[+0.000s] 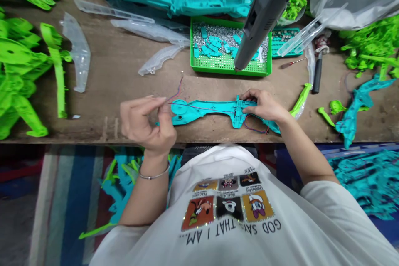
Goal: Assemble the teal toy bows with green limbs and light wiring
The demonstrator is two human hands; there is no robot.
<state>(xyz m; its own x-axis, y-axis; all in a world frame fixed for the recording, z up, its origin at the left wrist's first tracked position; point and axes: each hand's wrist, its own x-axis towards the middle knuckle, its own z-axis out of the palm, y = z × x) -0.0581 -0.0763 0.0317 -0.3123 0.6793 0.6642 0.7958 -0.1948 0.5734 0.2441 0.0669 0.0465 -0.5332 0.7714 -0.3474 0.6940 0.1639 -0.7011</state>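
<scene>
A long turquoise plastic shell (215,108) lies across the table near its front edge. My right hand (263,104) is closed on its right part, thumb and fingers on either side. At the shell's left end, my left hand (149,122) pinches a thin red-and-blue wire (199,108), drawn fairly straight along the shell's length. One loose wire end curls up behind the left hand, and another loop of wire hangs below the shell by my right hand.
A green basket (230,68) of screws and small turquoise pieces stands behind the shell. Above it hangs a grey electric screwdriver (262,12). A hammer (317,70) and a small screwdriver (293,63) lie right. Lime-green parts (18,66) pile up left; turquoise shells (174,0) lie behind.
</scene>
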